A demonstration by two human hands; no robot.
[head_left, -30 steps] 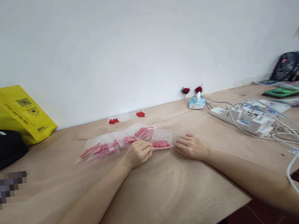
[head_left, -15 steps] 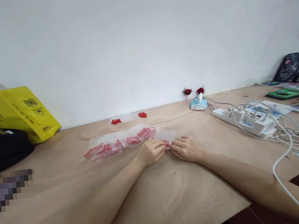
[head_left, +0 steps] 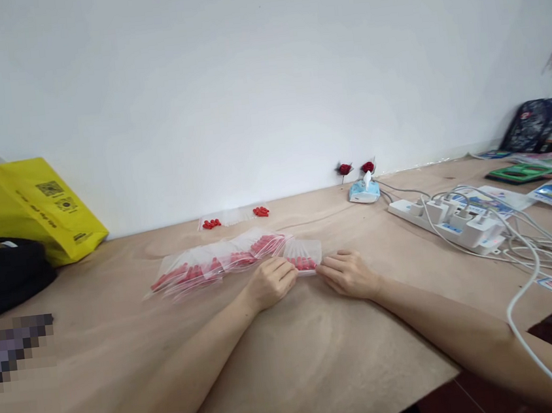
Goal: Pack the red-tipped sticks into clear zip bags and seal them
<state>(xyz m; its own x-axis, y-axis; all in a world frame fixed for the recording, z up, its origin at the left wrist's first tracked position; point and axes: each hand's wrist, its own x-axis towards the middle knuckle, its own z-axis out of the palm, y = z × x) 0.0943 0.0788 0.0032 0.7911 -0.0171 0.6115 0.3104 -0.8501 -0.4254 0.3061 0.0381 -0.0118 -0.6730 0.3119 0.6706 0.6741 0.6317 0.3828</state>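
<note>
A small clear zip bag with several red capsule-like pieces lies flat between my hands. My left hand pinches its near left corner, fingers curled together. On the opposite near corner, my right hand has its fingers closed on the bag's edge. To the left, a spread of overlapping zip bags holds more of the red pieces. Behind them, close to the wall, lie loose red pieces on another clear bag.
A white power strip with tangled cables lies at right, one cable crossing my right forearm. A blue tissue pack and two red roses are by the wall. A yellow bag and black cap stand left.
My hands have moved apart along the bag's near edge, the left one shifting left. More of the bag and its red pieces now shows between them.
</note>
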